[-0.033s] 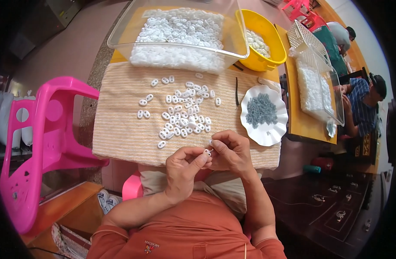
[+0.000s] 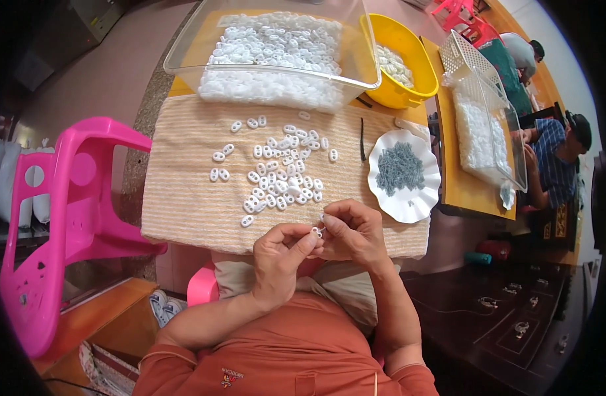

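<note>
Both my hands meet at the near edge of the cloth. My left hand (image 2: pixel 280 257) pinches a small white two-holed plastic piece (image 2: pixel 317 232) between thumb and forefinger. Close beside it, my right hand (image 2: pixel 357 231) is closed in a pinch; a tiny pale bit shows at its fingertips, too small to name. Just beyond them lie several loose white oval two-holed pieces (image 2: pixel 291 165), some overlapping in a heap. To the right, a white scalloped plate (image 2: pixel 412 210) bears a pile of small grey-blue parts (image 2: pixel 400 168).
A clear bin (image 2: pixel 184 63) full of white pieces stands at the back, next to a yellow basin (image 2: pixel 429 82). A pink chair (image 2: pixel 65 218) is at the left. On the right, a person (image 2: pixel 557 155) sits by another table with a clear bin (image 2: pixel 481 135).
</note>
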`<state>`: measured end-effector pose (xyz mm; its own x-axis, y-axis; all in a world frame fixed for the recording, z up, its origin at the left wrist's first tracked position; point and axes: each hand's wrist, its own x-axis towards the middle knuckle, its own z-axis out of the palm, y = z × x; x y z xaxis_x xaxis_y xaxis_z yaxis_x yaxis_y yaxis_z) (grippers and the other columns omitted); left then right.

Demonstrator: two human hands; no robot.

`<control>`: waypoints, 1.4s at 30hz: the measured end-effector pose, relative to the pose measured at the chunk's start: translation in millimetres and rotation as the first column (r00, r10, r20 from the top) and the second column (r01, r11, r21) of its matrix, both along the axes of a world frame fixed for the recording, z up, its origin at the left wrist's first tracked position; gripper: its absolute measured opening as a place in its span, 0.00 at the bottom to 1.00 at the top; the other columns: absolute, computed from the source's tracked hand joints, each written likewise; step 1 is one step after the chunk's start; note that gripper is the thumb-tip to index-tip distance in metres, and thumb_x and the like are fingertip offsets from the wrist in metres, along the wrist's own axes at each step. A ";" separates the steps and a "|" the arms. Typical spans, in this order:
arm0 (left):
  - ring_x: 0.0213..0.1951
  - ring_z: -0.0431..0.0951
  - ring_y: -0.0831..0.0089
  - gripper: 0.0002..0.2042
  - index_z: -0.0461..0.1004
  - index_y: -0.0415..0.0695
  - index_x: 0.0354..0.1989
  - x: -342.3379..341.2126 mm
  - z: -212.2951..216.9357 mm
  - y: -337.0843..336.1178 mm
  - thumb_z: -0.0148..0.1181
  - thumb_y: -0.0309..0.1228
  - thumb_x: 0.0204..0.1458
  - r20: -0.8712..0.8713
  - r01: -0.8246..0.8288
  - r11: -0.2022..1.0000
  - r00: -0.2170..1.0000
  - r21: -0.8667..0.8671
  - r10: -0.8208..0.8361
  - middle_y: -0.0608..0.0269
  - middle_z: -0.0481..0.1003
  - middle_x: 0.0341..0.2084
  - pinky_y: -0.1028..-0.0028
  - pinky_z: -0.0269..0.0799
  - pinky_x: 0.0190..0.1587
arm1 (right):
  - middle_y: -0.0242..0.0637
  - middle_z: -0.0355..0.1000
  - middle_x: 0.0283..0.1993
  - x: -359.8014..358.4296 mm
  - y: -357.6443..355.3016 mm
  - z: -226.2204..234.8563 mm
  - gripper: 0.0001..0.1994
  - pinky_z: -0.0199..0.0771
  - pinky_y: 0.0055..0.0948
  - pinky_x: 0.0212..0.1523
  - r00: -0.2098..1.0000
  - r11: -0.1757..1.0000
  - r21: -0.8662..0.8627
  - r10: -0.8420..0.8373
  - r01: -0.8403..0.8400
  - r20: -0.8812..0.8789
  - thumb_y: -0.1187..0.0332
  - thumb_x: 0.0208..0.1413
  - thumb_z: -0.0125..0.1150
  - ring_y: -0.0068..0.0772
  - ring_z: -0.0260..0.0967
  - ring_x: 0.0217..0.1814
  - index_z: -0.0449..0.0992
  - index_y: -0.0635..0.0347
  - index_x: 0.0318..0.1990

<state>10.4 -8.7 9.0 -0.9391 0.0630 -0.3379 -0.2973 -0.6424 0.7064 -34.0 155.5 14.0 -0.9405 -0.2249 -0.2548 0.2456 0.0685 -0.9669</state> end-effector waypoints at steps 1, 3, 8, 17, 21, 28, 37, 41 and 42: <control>0.33 0.79 0.72 0.07 0.72 0.36 0.40 -0.8 -0.8 -0.2 0.58 0.20 0.53 0.034 -0.015 0.999 0.999 0.049 0.013 0.56 0.77 0.31 0.75 0.78 0.38 | 0.37 0.75 0.34 0.5 0.6 0.8 0.10 0.74 0.22 0.33 0.998 0.996 -0.091 0.003 0.003 0.058 0.73 0.57 0.58 0.23 0.73 0.32 0.71 0.69 0.44; 0.33 0.79 0.72 0.07 0.72 0.37 0.40 -1.8 -0.7 -0.2 0.58 0.20 0.53 0.043 -0.015 0.998 0.999 0.056 0.013 0.57 0.77 0.31 0.75 0.78 0.38 | 0.36 0.75 0.34 1.3 -0.5 1.4 0.10 0.75 0.21 0.33 0.997 0.987 -0.155 -0.021 0.033 0.074 0.75 0.56 0.60 0.23 0.73 0.32 0.72 0.69 0.44; 0.33 0.79 0.74 0.07 0.72 0.35 0.40 -4.1 -0.3 -0.6 0.58 0.21 0.54 0.048 -0.034 0.996 0.998 0.084 0.030 0.56 0.77 0.31 0.76 0.78 0.39 | 0.37 0.75 0.34 3.1 1.2 0.6 0.11 0.76 0.21 0.33 0.993 0.972 -0.223 -0.052 0.075 0.110 0.78 0.54 0.61 0.23 0.74 0.32 0.72 0.69 0.45; 0.33 0.78 0.74 0.07 0.72 0.36 0.40 -6.3 -1.2 -1.1 0.59 0.21 0.54 0.103 -0.025 0.993 0.995 0.117 0.013 0.57 0.77 0.31 0.76 0.78 0.38 | 0.37 0.75 0.36 3.3 6.5 -9.4 0.09 0.73 0.20 0.35 0.996 0.999 0.026 -0.030 0.032 -0.086 0.81 0.54 0.59 0.23 0.73 0.35 0.73 0.69 0.43; 0.33 0.78 0.75 0.07 0.72 0.36 0.40 -6.8 -1.0 -1.4 0.59 0.21 0.54 0.106 -0.005 0.993 0.994 0.121 -0.008 0.58 0.77 0.31 0.77 0.77 0.38 | 0.41 0.73 0.40 0.8 10.2 -17.3 0.09 0.72 0.20 0.37 0.891 0.978 0.208 0.077 0.020 -0.448 0.85 0.50 0.60 0.25 0.71 0.41 0.74 0.69 0.40; 0.35 0.79 0.74 0.07 0.73 0.40 0.40 -8.3 -3.5 -2.9 0.59 0.22 0.54 0.093 0.027 0.993 0.995 0.114 -0.038 0.59 0.77 0.33 0.78 0.76 0.39 | 0.43 0.73 0.41 3.8 1.2 -8.0 0.09 0.73 0.22 0.42 0.957 1.000 0.001 0.017 -0.017 -0.290 0.85 0.50 0.60 0.27 0.71 0.43 0.77 0.69 0.40; 0.36 0.79 0.74 0.07 0.73 0.40 0.40 -9.3 -7.0 -1.4 0.59 0.21 0.54 0.073 0.000 0.992 0.997 0.127 -0.010 0.59 0.77 0.35 0.78 0.76 0.41 | 0.43 0.74 0.43 4.7 -1.2 -7.0 0.09 0.72 0.22 0.44 0.963 0.997 -0.046 0.047 -0.062 -0.267 0.82 0.53 0.59 0.27 0.71 0.44 0.78 0.69 0.43; 0.36 0.79 0.73 0.07 0.73 0.40 0.40 -8.9 -9.5 -1.4 0.58 0.21 0.54 0.079 0.002 0.990 0.997 0.144 -0.014 0.58 0.77 0.35 0.78 0.76 0.41 | 0.43 0.74 0.43 4.6 1.6 -11.1 0.10 0.72 0.22 0.44 0.950 0.997 -0.037 0.054 -0.068 -0.307 0.82 0.53 0.59 0.27 0.71 0.44 0.78 0.69 0.43; 0.36 0.79 0.73 0.07 0.73 0.40 0.40 -8.8 -9.7 -1.3 0.58 0.21 0.54 0.079 0.001 0.991 0.997 0.134 -0.011 0.58 0.77 0.35 0.78 0.76 0.41 | 0.43 0.74 0.43 4.6 2.9 -11.6 0.09 0.72 0.23 0.44 0.956 0.997 -0.035 0.055 -0.068 -0.289 0.83 0.53 0.59 0.27 0.71 0.44 0.78 0.69 0.42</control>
<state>1.6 -10.0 -0.7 -0.9089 0.1182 -0.3999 -0.3533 -0.7276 0.5880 -29.4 158.3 2.5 -0.9565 -0.2894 0.0364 -0.0471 0.0304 -0.9984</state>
